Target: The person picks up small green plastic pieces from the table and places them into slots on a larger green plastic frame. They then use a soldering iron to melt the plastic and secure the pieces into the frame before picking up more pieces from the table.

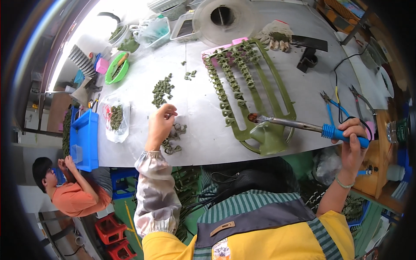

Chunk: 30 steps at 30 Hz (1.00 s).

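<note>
Soldering iron with a blue handle sits in the right hand, fist wrapped tight round the grip, its tip over the green plastic rack on the grey table. Left hand pinches a small green part between fingertips, above a loose cluster of green parts.
</note>
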Each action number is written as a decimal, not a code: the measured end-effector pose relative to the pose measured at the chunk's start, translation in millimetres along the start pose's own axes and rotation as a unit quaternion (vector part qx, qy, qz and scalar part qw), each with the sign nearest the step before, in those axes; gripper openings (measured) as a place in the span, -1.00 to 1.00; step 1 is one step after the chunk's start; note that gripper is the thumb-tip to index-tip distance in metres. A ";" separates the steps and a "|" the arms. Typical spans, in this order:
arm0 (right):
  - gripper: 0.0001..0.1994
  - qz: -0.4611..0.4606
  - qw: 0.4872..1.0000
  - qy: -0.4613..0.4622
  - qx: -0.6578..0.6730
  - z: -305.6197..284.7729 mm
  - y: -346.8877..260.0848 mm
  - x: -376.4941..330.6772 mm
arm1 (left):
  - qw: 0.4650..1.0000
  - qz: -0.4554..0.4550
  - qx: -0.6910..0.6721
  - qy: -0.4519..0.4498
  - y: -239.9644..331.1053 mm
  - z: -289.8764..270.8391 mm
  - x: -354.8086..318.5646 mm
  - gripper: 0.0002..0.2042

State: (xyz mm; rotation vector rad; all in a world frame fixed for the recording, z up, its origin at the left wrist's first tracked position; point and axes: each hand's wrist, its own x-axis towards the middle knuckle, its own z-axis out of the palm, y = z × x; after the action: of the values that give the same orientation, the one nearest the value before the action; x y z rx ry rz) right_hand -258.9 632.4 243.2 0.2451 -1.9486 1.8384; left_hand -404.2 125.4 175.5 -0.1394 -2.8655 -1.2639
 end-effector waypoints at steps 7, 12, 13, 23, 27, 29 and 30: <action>-0.82 0.001 1.000 0.021 0.001 -1.0 -2.0 -3.4 | 0.941 -0.175 -0.291 0.005 17.3 -9.4 -3.7 -0.84; -0.81 0.006 1.000 0.019 -0.002 -1.5 -0.9 -3.3 | 0.937 -0.147 -0.315 -0.002 35.5 -6.6 -16.6 -0.82; -0.81 0.005 1.000 0.019 -0.001 -0.7 -0.8 -3.1 | 0.950 -0.137 -0.280 0.016 38.4 -4.2 -18.3 -0.82; -0.83 -0.006 1.000 -0.017 -0.003 -1.3 4.0 3.9 | 0.982 0.109 -0.110 -0.105 156.6 53.0 -34.0 -0.79; -0.81 0.008 0.999 -0.024 0.024 -1.9 11.5 5.5 | 0.979 0.191 -0.026 -0.068 165.6 75.0 -24.2 -0.84; -0.81 0.008 0.999 -0.035 0.034 -0.3 15.7 6.9 | 0.969 0.242 0.018 -0.039 164.4 82.4 -18.8 -0.84; -0.81 0.010 0.998 -0.040 0.045 -1.5 18.2 6.8 | 0.961 0.271 0.057 -0.023 164.2 84.4 -16.4 -0.86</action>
State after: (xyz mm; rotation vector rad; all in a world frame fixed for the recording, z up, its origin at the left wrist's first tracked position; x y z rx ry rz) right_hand -272.3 636.8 229.8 0.3332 -1.9287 1.9591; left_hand -371.5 296.6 238.8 -0.8873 -2.6370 -0.9889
